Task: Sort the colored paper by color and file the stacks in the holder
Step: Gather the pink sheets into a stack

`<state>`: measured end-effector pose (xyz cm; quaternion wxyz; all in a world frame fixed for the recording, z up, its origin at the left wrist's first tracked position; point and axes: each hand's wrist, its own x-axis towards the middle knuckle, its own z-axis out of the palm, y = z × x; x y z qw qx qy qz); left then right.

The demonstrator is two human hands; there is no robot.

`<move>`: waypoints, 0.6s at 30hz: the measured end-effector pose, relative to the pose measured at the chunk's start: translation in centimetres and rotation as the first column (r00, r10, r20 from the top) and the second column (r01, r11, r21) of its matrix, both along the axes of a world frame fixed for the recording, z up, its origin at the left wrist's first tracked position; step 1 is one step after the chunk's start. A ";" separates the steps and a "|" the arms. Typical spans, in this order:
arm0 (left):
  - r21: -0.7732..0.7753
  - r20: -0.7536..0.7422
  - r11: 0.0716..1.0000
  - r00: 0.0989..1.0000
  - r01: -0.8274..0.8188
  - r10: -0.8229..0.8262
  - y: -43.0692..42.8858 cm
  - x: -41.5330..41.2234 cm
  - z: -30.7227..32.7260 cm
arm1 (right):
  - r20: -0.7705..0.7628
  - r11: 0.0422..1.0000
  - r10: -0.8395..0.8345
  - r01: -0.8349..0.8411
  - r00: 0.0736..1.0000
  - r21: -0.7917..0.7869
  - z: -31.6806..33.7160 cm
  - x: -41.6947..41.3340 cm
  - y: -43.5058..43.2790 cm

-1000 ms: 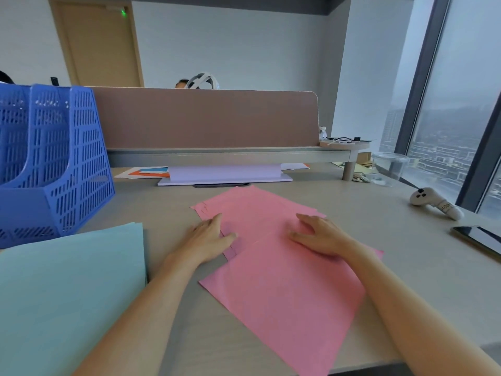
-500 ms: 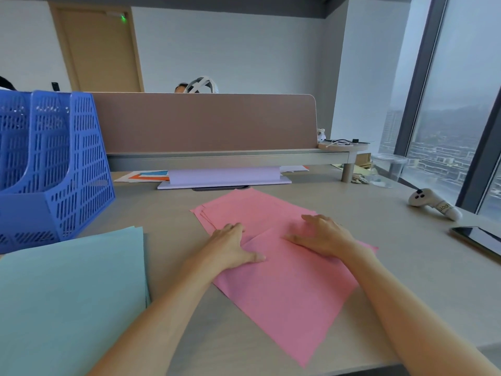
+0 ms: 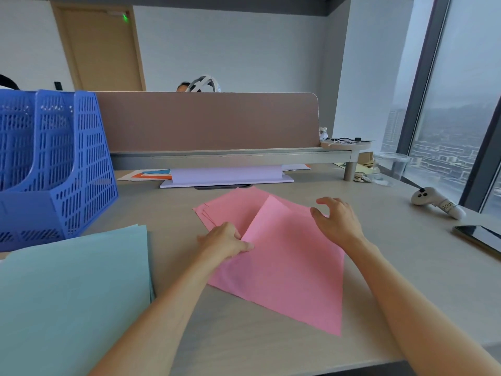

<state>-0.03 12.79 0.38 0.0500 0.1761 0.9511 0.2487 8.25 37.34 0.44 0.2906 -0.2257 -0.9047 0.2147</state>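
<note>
Several pink sheets (image 3: 287,256) lie fanned in the middle of the desk, the top one large and skewed with a corner pointing at me. My left hand (image 3: 225,241) pinches the left edge of that top pink sheet, which lifts slightly there. My right hand (image 3: 337,221) hovers with curled, spread fingers over the sheets' right edge, holding nothing. A stack of pale green paper (image 3: 73,294) lies at the near left. The blue perforated file holder (image 3: 54,164) stands at the far left with its visible slots bare.
A brown divider panel (image 3: 206,120) closes the back of the desk, with a white pad (image 3: 225,177) and some coloured sheets (image 3: 151,173) under its shelf. A white controller (image 3: 436,203) and a dark phone (image 3: 479,237) lie at the right by the window.
My left hand went from flat on the pink sheets to pinching the top sheet's left edge. The top sheet slid up and turned. My right hand lifted off the paper.
</note>
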 end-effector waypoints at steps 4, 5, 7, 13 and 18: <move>0.096 -0.046 0.994 0.998 -0.046 0.050 -0.5 0.1 0.2 | -0.070 0.996 -0.036 0.030 0.997 -0.084 0.1 -0.2 0.3; 0.125 -0.040 0.990 0.997 -0.059 0.064 -0.6 -0.2 0.1 | -0.074 0.995 -0.042 0.035 0.996 -0.097 0.0 -0.2 0.3; 0.138 -0.029 0.987 0.996 -0.077 0.081 -0.8 -0.6 0.0 | -0.057 0.994 -0.045 0.039 0.997 -0.106 -0.2 -0.3 0.3; 0.140 -0.039 0.983 0.992 -0.117 0.123 -1.5 -1.2 0.2 | -0.003 0.991 -0.013 0.012 1.000 -0.135 -0.8 -0.6 0.3; 0.034 -0.198 0.987 0.966 -0.160 0.164 -1.6 -1.3 0.1 | 0.362 0.995 -0.028 0.062 0.932 -0.082 -0.9 -2.1 0.4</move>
